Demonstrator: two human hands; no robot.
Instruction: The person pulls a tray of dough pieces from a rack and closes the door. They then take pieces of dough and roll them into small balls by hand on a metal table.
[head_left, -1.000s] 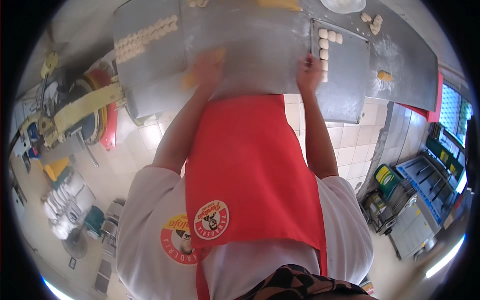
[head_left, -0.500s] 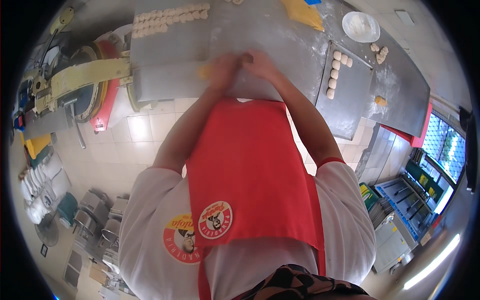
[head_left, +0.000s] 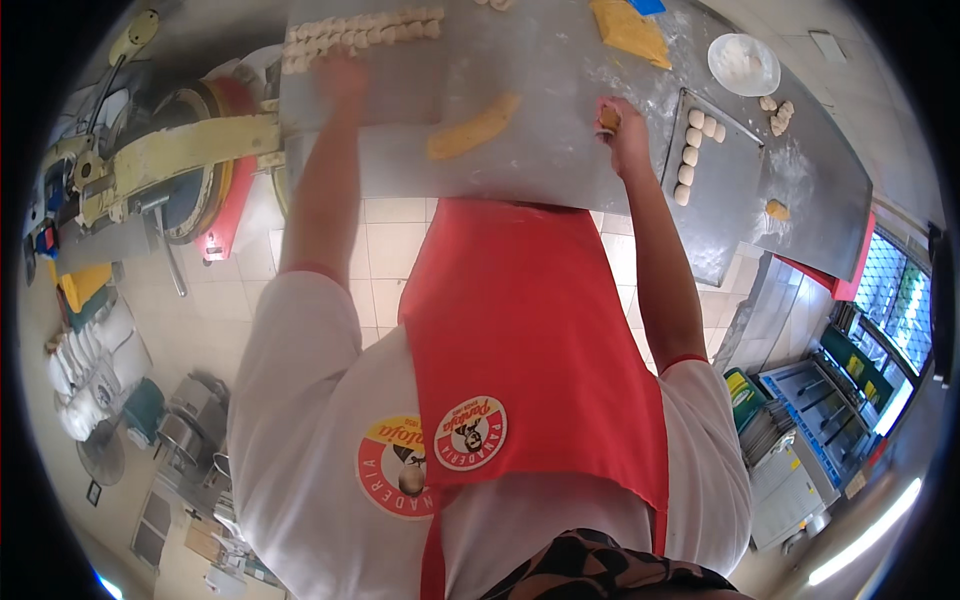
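Observation:
My left hand [head_left: 343, 78] reaches to the near edge of the rows of pale dough pieces [head_left: 365, 32] at the table's far left. Motion blur hides its fingers, and I cannot tell if it touches a piece. On the right, my right hand [head_left: 626, 132] is closed around a small brownish-yellow lump [head_left: 608, 120], mostly covered by the fingers and too small to name surely. Between the hands, a flat yellow strip [head_left: 475, 127], like rolled filling or dough, lies slantwise on the metal table [head_left: 545, 160].
A metal tray [head_left: 722, 205] with several round dough balls [head_left: 690, 157] stands right of my right hand. Beyond are a yellow slab [head_left: 632, 35], a white bowl of flour [head_left: 743, 65], dough scraps [head_left: 780, 117] and a yellow lump [head_left: 777, 210]. A cream-coloured machine [head_left: 190, 148] stands left.
My hands were close together at the table's middle. My left hand has moved away to the dough rows, my right hand toward the tray. The yellow strip now lies uncovered.

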